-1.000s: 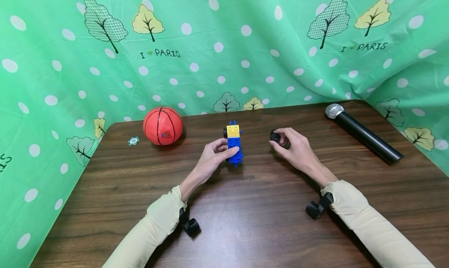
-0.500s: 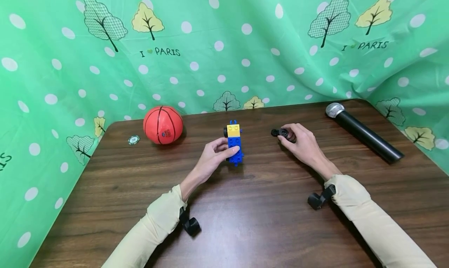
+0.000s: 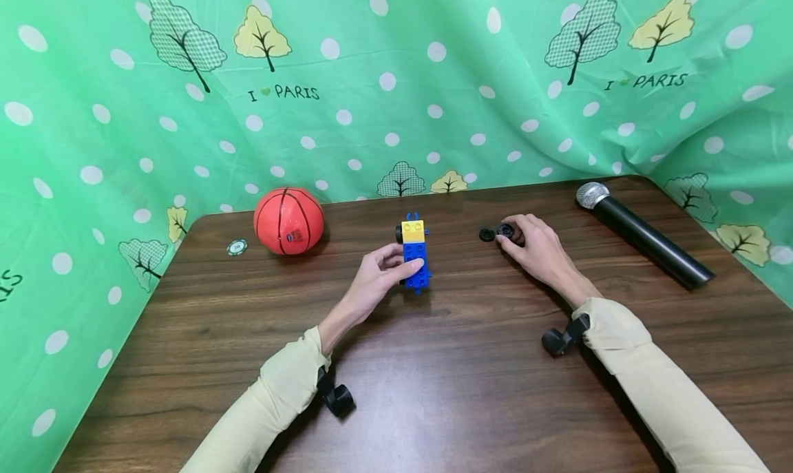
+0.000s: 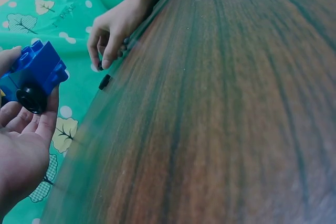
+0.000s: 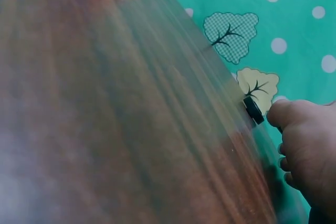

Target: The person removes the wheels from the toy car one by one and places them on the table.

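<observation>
The left hand's point(image 3: 372, 275) grip pinches a studded blue-and-yellow plastic brick car point(image 3: 414, 252) at its two o'clock. Toward the car's three o'clock, the right hand point(image 3: 537, 250) pinches a round black wheel point(image 3: 505, 230); a second black wheel point(image 3: 487, 235) lies just beside, at nine o'clock. Smooth wood-grained counter point(image 3: 458, 363) stretches between the hands and toward six; its far edge, at twelve, borders creased green cloth point(image 3: 372, 108).

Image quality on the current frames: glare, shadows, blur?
Head: toy brick vehicle sharp, soft glare on the wood-grain table near bottom center, dark shadow along the right sleeve. Left wrist: green cast on the table, apparently reflected from the curtain. Right wrist: table grain smeared, pale sheen lower left, black wheel fairly clear.
</observation>
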